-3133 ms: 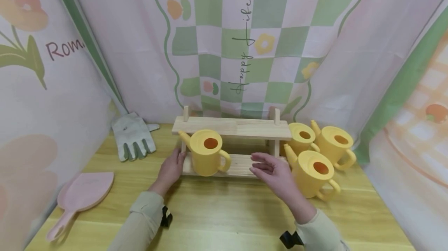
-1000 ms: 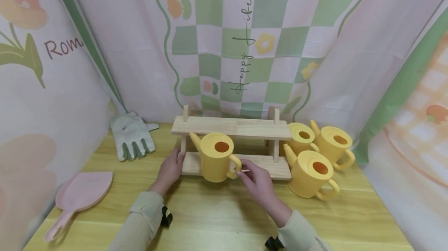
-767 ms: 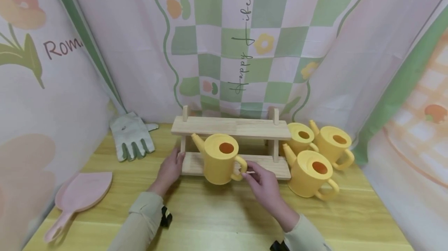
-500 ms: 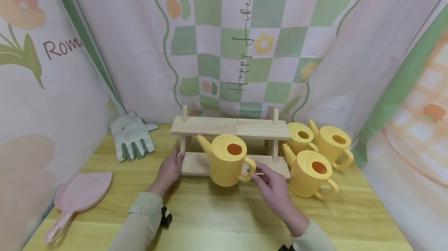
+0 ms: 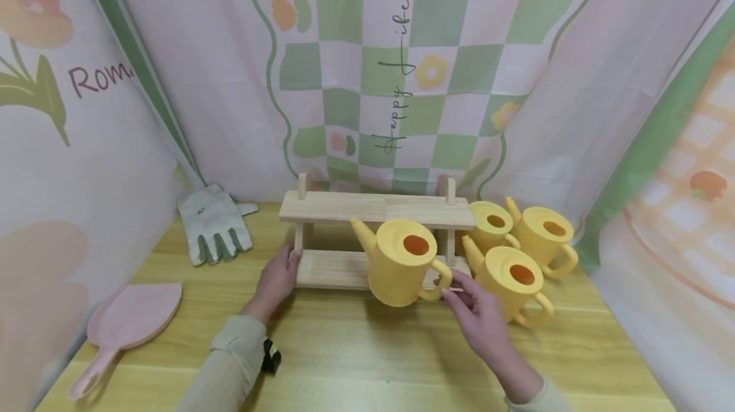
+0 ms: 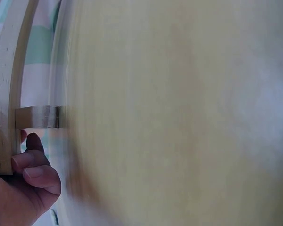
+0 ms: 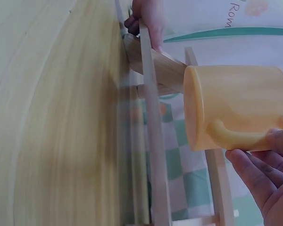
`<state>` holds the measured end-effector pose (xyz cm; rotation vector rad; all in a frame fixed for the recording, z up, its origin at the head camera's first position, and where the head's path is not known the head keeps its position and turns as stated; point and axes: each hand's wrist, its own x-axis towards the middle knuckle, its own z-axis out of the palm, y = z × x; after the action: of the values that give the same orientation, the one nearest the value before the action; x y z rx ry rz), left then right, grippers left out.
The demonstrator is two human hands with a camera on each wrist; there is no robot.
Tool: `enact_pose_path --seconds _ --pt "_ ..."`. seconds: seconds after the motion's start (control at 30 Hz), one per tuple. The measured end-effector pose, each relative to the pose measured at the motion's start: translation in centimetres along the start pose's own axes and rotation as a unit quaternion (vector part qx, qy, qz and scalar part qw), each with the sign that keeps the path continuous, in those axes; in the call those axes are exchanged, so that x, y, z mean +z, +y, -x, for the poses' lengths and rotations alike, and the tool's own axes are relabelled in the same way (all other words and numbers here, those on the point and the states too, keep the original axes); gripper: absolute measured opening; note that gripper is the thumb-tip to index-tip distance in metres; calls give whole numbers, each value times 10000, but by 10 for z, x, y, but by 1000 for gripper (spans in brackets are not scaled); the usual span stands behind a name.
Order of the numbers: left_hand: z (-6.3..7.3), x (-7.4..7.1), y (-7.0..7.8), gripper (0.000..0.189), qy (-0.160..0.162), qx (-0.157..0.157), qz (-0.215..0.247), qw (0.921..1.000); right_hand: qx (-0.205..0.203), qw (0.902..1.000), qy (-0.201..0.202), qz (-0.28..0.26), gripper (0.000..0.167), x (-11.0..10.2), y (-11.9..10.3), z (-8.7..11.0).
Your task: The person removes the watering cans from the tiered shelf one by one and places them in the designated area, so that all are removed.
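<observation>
A yellow watering can [image 5: 396, 272] hangs upright just in front of the lower board of a two-tier wooden shelf [image 5: 333, 270]. My right hand [image 5: 479, 319] pinches its handle between thumb and fingers; in the right wrist view the watering can [image 7: 240, 101] is lifted clear of the table, its base facing the camera. At the shelf's left end my left hand [image 5: 278, 279] grips the edge of the lower board. The left wrist view shows that hand [image 6: 30, 188] with its fingers curled under the board [image 6: 4, 94].
Several more yellow watering cans, one in front [image 5: 511, 281], stand close together right of the shelf, behind my right hand. A pink dustpan [image 5: 134, 316] and a grey-white glove [image 5: 215, 220] lie on the left of the wooden table [image 5: 344, 361]. Printed curtains enclose the back and sides.
My right hand has taken the watering can by its handle, lifted it off the lower board and carried it forward and to the right. My left hand has stayed on the shelf.
</observation>
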<state>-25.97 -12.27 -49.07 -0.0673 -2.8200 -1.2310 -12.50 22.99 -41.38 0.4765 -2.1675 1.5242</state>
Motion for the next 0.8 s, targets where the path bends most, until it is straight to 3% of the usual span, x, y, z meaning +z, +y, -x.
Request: enact_pose_path --seconds 0.33,0.8 --pt "1 -1 1 48 -67 -44 24 10000 -84 9984 404 381 30 -29 -9 1" --pt "1 -2 2 48 -74 18 52 10000 316 9899 1065 883 31 -78 -16 2"
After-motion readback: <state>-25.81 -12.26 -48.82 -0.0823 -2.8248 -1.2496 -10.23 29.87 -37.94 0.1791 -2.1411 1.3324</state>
